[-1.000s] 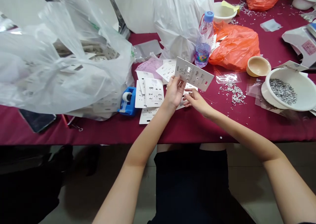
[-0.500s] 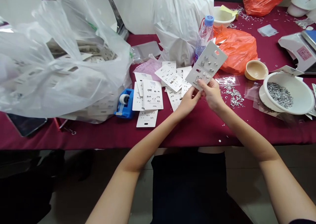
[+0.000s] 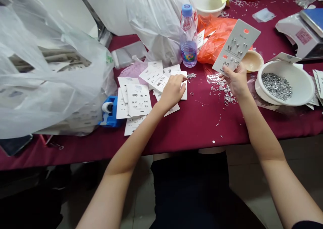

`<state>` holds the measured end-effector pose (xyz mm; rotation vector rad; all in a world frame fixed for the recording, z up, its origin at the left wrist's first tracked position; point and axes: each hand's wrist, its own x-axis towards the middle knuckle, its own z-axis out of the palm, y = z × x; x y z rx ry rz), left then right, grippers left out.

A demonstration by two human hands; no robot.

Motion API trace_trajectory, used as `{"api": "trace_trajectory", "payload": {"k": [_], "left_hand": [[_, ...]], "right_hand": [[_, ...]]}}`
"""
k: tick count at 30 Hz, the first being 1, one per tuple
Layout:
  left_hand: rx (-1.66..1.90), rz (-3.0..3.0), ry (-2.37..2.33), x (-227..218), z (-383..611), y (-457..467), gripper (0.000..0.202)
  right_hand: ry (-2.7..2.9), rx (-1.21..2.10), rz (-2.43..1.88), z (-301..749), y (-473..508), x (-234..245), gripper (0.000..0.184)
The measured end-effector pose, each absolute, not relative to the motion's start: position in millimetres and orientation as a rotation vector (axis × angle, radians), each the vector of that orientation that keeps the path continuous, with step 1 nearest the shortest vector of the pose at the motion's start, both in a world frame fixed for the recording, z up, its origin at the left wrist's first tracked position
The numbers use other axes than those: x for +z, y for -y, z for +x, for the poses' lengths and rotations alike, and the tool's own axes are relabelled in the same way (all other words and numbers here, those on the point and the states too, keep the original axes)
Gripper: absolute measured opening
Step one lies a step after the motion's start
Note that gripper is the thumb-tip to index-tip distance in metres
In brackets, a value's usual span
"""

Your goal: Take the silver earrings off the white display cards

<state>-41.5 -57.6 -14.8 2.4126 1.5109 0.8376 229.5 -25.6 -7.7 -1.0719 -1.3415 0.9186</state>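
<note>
In my right hand (image 3: 236, 79) is a white earring card (image 3: 236, 47), gripped at its lower edge between thumb and fingers. The card is tilted and carries rows of small earrings, with a hang hole at the top. My left hand (image 3: 173, 89) is over a spread of similar earring cards (image 3: 153, 75), its fingers bent and apart with nothing visible in them. Its fingertips are close to a small heap of silver bits (image 3: 191, 75). Further left, more earring cards (image 3: 138, 101) lie stacked and overlapping. Below the held card, small silver hooks (image 3: 228, 96) are scattered on the cloth.
A white bowl (image 3: 301, 84) of silver pieces stands right, beside a beige bowl (image 3: 253, 61). A water bottle (image 3: 188, 50), an orange bag (image 3: 210, 49) and a white bag (image 3: 156, 20) stand behind. Left are a blue tape dispenser (image 3: 111, 111) and a large clear bag (image 3: 50, 104); a scale (image 3: 300, 34) is far right.
My left hand has let go of the card and moved left over the spread cards. My right hand has carried the card to the right. The view has shifted.
</note>
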Motion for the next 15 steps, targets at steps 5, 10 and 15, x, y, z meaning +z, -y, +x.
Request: {"api": "trace_trajectory", "payload": {"k": [5,10,15], "left_hand": [[0.305,2.627,-1.581,-15.6,-18.8,24.7,0.031],[0.134,2.667,-1.656,-13.0,-11.0,10.7,0.038],[0.150,2.562,-1.770,-9.4,0.1,6.1,0.034]], "right_hand": [[1.382,0.970,-1.098,228.9,25.8,-11.5,0.071],[1.444,0.984,-1.151,224.5,31.3,-9.8,0.064],[1.466,0.991,-1.183,218.8,36.2,-6.7,0.046]]}}
